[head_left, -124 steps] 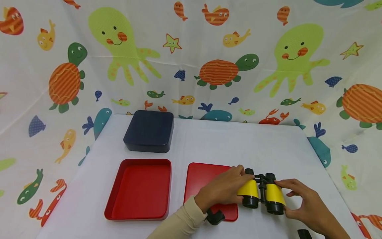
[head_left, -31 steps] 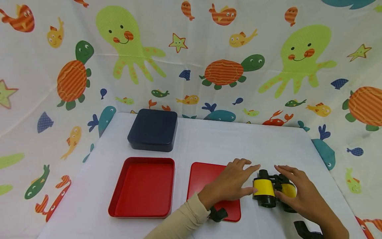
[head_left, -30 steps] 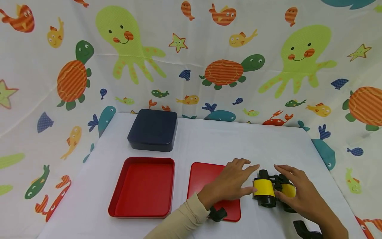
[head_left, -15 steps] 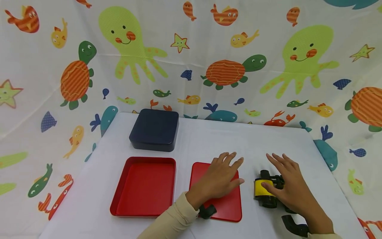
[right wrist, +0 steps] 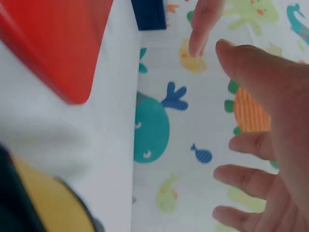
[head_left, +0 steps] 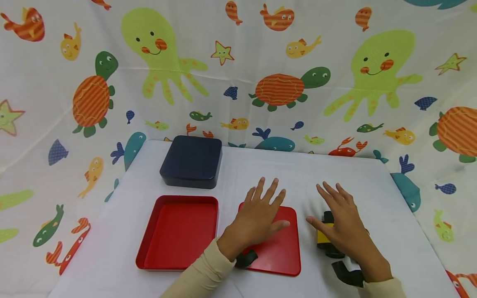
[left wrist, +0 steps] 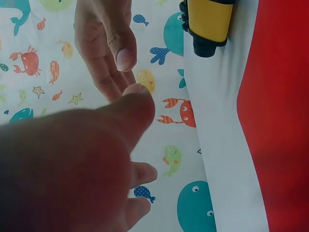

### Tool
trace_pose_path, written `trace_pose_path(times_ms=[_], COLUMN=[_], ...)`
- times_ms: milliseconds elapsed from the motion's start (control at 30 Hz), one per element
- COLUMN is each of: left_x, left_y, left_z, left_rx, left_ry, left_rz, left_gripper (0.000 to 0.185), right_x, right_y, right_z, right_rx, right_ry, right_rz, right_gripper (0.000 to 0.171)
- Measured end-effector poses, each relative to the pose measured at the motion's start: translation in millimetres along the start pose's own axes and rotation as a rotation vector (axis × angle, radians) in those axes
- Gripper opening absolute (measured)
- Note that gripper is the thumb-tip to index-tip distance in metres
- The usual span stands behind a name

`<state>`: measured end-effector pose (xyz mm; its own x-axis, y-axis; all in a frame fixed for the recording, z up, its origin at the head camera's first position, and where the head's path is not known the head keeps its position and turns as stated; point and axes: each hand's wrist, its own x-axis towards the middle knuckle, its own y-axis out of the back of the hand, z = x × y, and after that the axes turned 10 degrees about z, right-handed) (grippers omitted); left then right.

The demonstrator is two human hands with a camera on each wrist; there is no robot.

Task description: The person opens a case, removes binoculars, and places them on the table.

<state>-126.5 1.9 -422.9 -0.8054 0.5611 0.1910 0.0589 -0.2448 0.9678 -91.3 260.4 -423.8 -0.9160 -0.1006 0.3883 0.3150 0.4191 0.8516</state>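
A white table [head_left: 261, 174] stands enclosed on three sides by a pale curtain [head_left: 238, 54] printed with green octopuses, orange-shelled turtles, fish, whales, crabs and starfish; light is even and soft

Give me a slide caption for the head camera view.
Open hands hover above red lid and yellow toy binoculars on white table.

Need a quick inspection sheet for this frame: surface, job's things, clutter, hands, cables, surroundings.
Surface: white table.
Job's things: yellow and black binoculars lying on the table right of the red lid, partly hidden under the right hand.
Clutter: red tray; flat red lid; dark blue box behind the tray.
Hands: left hand open above the lid; right hand open above the binoculars; no grip on anything.
Cables: nothing seen.
Surroundings: sea-animal curtain on three sides.
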Motion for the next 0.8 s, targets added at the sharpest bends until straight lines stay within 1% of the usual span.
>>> trace_pose_path(times_ms=[100,233,467,533,800], left_x=[-2.8,-5.5,-8.4,-8.9,-11.1], left_y=[3.8,6.0,9.2,10.4,13.2], left_z=[-5.2,-11.9,-24.8,-28.4,-43.8], left_rx=[0.007,0.006,-0.012,-0.021,-0.023], left_ry=[0.017,0.039,0.073,0.084,0.134], left_rz=[0.000,0.003,-0.002,-0.005,-0.030], left_gripper=[0.082,0.084,0.085,0.084,0.076], right_x=[5.5,11.3,22.4,25.1,31.8], right_y=[-2.8,-9.6,-19.7,-22.3,-31.2], right_z=[-8.3,-13.1,-26.9,-31.5,-45.5], right_rx=[-0.016,-0.005,-0.003,-0.013,0.024], right_ry=[0.005,0.039,0.017,0.023,0.033], right_rz=[-0.033,-0.064,-0.156,-0.170,-0.196], right_gripper=[0.100,0.097,0.097,0.095,0.089])
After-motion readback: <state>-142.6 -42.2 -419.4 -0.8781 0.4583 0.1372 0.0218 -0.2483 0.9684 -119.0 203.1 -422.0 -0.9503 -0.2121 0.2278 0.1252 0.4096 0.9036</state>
